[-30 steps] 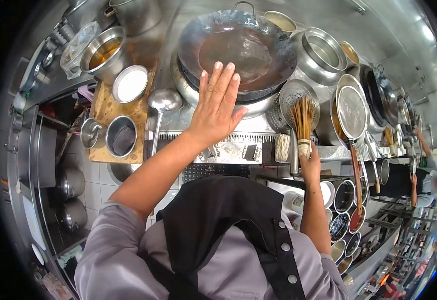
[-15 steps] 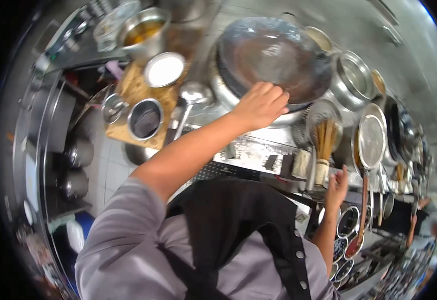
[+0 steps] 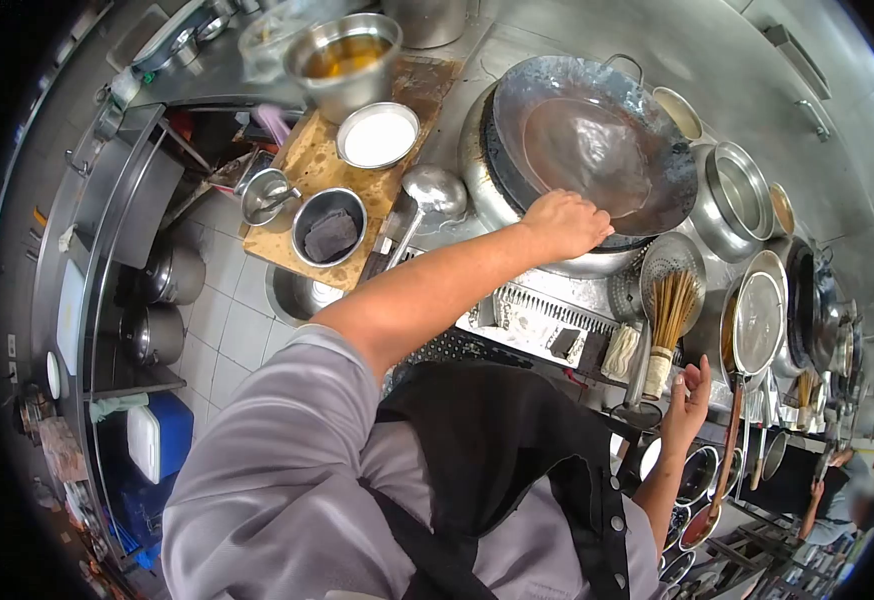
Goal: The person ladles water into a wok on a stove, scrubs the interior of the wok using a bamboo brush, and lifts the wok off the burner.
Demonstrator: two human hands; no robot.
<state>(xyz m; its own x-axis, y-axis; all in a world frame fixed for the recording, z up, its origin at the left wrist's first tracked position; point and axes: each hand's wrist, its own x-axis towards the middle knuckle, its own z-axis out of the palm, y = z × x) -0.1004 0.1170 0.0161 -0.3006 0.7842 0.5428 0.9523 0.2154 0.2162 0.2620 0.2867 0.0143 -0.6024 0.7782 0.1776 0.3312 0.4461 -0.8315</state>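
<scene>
My left hand (image 3: pixel 569 226) is closed on the near rim of a large dark wok (image 3: pixel 669 185); its fingers hide whatever part they grip. A shallow pool of brownish liquid (image 3: pixel 597 150) lies in the wok, which sits on a round metal burner ring (image 3: pixel 479 165). My right hand (image 3: pixel 692 397) is held empty, with fingers apart, near the long wooden handle (image 3: pixel 727 440) of a strainer (image 3: pixel 760 320). Just left of it are a bamboo wok brush (image 3: pixel 669 310) and a perforated skimmer (image 3: pixel 692 258). A steel ladle (image 3: pixel 435 190) rests left of the wok.
On the left, a wooden board (image 3: pixel 322 165) bears a white-filled bowl (image 3: pixel 378 135), a pot of amber liquid (image 3: pixel 342 90) and a steel container with a dark block (image 3: pixel 330 235). Steel pots (image 3: pixel 732 195) stand at the right. Another person (image 3: pixel 842 500) is at far right.
The whole view has shifted, so the wok and counter sit farther right. The liquid in the wok shows more clearly as a pool. My left hand stays on the rim; my right remains empty.
</scene>
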